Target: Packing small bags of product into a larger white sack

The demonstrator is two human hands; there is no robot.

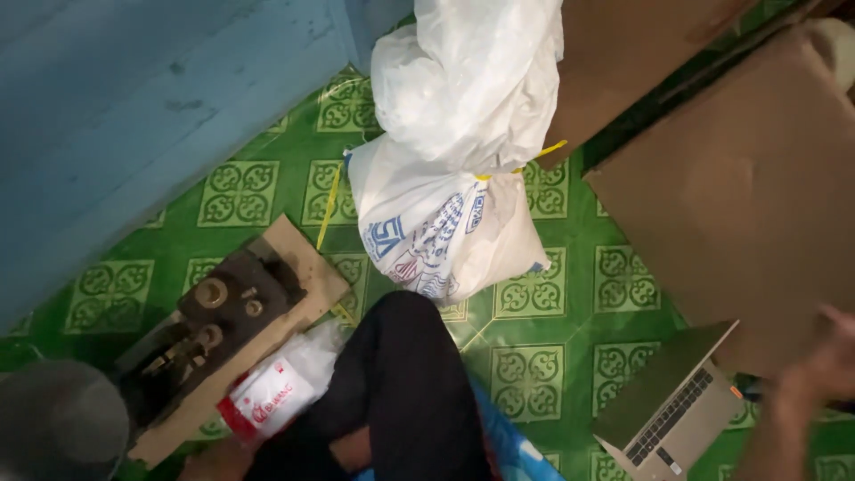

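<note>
My right hand (824,365) is at the lower right edge of the view, blurred, raised just above the far corner of the open laptop (672,405). I cannot tell how far its fingers are spread, nor whether they touch the laptop or the dark thing beside its orange-marked corner. My left hand (214,461) sits at the bottom edge, low by my knee, next to a white and red plastic packet (267,396); too little of it shows for me to tell whether its fingers are curled or loose.

The laptop lies open on the floor, its long axis running from lower left to upper right, with the keyboard facing up and the lid tilted back toward the upper left.

The floor (534,356) is green tile with a pale ornamental pattern. A tied white sack (445,223) stands ahead of my knee, a dark metal machine on a wooden board (232,312) lies to the left, brown cardboard boxes (739,196) stand to the right, and a blue wall (134,107) rises at upper left.
</note>
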